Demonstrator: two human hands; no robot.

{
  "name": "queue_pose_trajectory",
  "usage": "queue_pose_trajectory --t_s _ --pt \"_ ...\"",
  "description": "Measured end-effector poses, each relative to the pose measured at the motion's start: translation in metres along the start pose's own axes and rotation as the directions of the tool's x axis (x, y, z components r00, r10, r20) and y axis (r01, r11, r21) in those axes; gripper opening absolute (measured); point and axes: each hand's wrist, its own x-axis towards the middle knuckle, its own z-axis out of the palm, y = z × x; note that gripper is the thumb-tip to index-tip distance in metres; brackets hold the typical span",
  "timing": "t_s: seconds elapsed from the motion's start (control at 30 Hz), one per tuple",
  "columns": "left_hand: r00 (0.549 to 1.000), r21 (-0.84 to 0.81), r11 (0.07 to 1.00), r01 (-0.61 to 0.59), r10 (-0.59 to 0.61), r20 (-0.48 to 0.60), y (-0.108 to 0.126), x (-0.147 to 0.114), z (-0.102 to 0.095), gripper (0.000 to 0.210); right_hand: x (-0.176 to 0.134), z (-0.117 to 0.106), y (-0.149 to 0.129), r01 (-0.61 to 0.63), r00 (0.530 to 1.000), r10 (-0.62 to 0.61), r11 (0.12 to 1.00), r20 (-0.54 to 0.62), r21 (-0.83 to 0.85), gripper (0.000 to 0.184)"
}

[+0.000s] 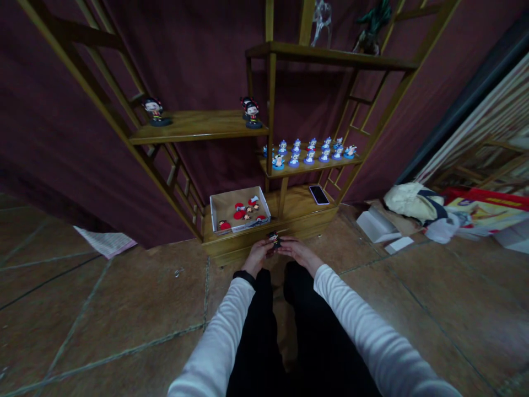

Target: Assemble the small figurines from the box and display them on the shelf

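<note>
Between both hands, just in front of the low shelf, is a small black-haired figurine [273,238] with a dark base. My left hand [259,255] grips it from the left, its fingers closed about it. From the right, the fingers of my right hand [296,249] press against the same figurine. Beyond them, an open cardboard box [220,205] on the bottom shelf holds several red-based figurines. Similar black-haired figurines stand on the left shelf, one at its left end [154,111] and two close together [252,114] at its right end.
The wooden shelf unit [198,125] stands before a dark red curtain. Several blue and white figurines [309,156] fill the middle right shelf. A phone [319,194] lies below them. White boxes [377,226] and a pale bag [413,201] lie on the tiled floor at right.
</note>
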Motion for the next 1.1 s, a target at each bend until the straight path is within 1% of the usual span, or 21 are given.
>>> queue_pose_trajectory --t_s 0.1,0.23,0.33,0.47,0.57,0.67,0.77,0.9,0.97,1.1 --pt "1.000 0.007 1.000 -0.011 0.011 0.010 -0.003 0.002 -0.001 0.019 0.000 0.003 0.002 0.020 1.000 -0.020 1.000 -0.023 -0.003 0.026" --pt "0.998 0.055 0.998 -0.044 0.046 -0.044 -0.006 0.005 0.000 0.020 -0.001 0.010 0.002 0.054 0.998 -0.056 0.998 -0.042 -0.044 0.026" --pt "0.992 0.073 0.993 -0.088 0.094 -0.089 -0.006 0.004 0.004 0.020 -0.001 0.013 0.001 0.081 0.996 -0.084 0.994 -0.043 -0.070 0.028" --pt "0.974 0.116 0.979 -0.170 0.185 -0.133 -0.005 0.003 0.010 0.021 0.001 0.010 0.002 0.084 0.994 -0.089 0.993 -0.062 -0.080 0.027" --pt "0.961 0.192 0.958 -0.213 0.241 -0.135 -0.004 0.004 0.014 0.021 0.005 0.008 0.003 0.087 0.993 -0.092 0.994 -0.074 -0.069 0.024" --pt "0.956 0.260 0.935 -0.243 0.276 -0.099 -0.005 0.005 0.016 0.022 0.008 0.007 0.004 0.088 0.991 -0.092 0.995 -0.099 -0.041 0.023" --pt "0.947 0.386 0.879 -0.280 0.319 -0.041 -0.006 0.005 0.016 0.021 0.010 0.005 0.005 0.089 0.990 -0.089 0.996 -0.114 -0.001 0.020" --pt "0.910 0.582 0.733 -0.352 0.413 0.030 -0.007 0.002 0.017 0.017 0.013 0.001 0.005 0.093 0.991 -0.090 0.995 -0.095 0.031 0.019" --pt "0.893 0.628 0.685 -0.369 0.448 0.036 -0.007 -0.003 0.020 0.021 0.013 0.000 0.004 0.095 0.992 -0.093 0.995 -0.083 0.023 0.018" --pt "0.874 0.683 0.627 -0.376 0.485 0.036 -0.006 -0.014 0.026 0.035 0.013 -0.001 0.003 0.124 0.989 -0.123 0.992 -0.081 0.020 0.019"
